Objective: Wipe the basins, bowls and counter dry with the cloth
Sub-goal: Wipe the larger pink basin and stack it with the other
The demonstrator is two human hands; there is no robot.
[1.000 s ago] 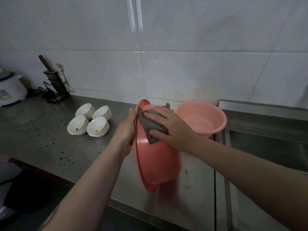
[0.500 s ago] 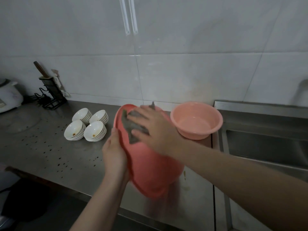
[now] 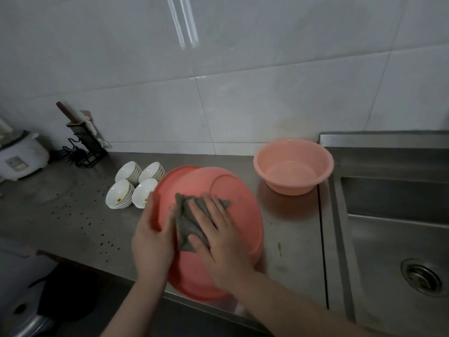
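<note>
A: Two basins on the steel counter (image 3: 291, 229). Taking the sink (image 3: 393, 239) as the landmark: the smaller pink basin (image 3: 294, 171) sits upright just left of its rim; the larger red basin (image 3: 209, 229) is farther left, near the counter's front edge, turned so its underside faces up.

B: Why bottom-up?

A: Likely to give the cloth access to the outside wall and base. It looks tilted, so it needs bracing.

B: Hands?

A: Left hand (image 3: 151, 242) grips the red basin's rim on the side away from the sink, fingers curled over the edge, apparently steadying it. Right hand (image 3: 218, 237) lies flat, fingers spread and straight, pressing the grey cloth (image 3: 189, 222) onto the underside.

B: Remaining items?

A: Four stacks of white bowls (image 3: 136, 188), beyond the red basin from the sink. Droplets still speckle the counter there; both judged not yet wiped.
</note>
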